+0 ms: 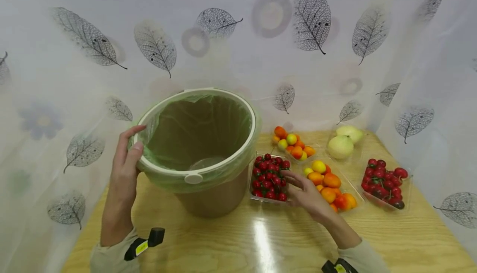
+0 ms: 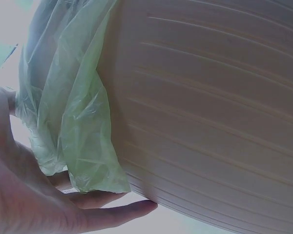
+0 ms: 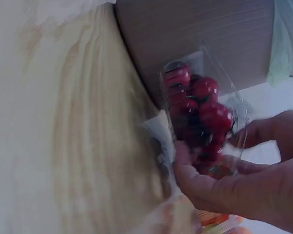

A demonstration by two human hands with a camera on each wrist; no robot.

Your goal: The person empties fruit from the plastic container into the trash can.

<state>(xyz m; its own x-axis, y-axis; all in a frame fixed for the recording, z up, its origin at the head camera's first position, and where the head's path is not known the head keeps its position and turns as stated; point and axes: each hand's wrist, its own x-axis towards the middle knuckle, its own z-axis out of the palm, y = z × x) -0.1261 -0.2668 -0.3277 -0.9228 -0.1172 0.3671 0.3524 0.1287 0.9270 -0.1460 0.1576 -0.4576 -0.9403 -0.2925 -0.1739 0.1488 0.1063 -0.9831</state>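
Note:
A brown trash bin [image 1: 212, 204] with a white rim [image 1: 255, 126] and a thin green liner bag [image 2: 88, 126] folded over its edge stands on the table. My left hand [image 1: 124, 173] grips the rim at its left side, fingertips [image 2: 146, 207] against the outside under the liner. Just right of the bin is a clear plastic box [image 1: 261, 199] heaped with small red cherries [image 3: 205, 112]. My right hand [image 1: 307, 196] holds this box at its right side, thumb on one face and fingers over the edge.
Farther right are a clear box of orange and yellow fruits [image 1: 329, 182] and another box of red fruits [image 1: 384, 182]. Behind them sit a smaller orange-and-yellow fruit pack [image 1: 296, 144] and two pale green fruits [image 1: 340, 146]. A leaf-printed curtain [image 1: 238, 57] encloses the wooden table [image 1: 208, 240].

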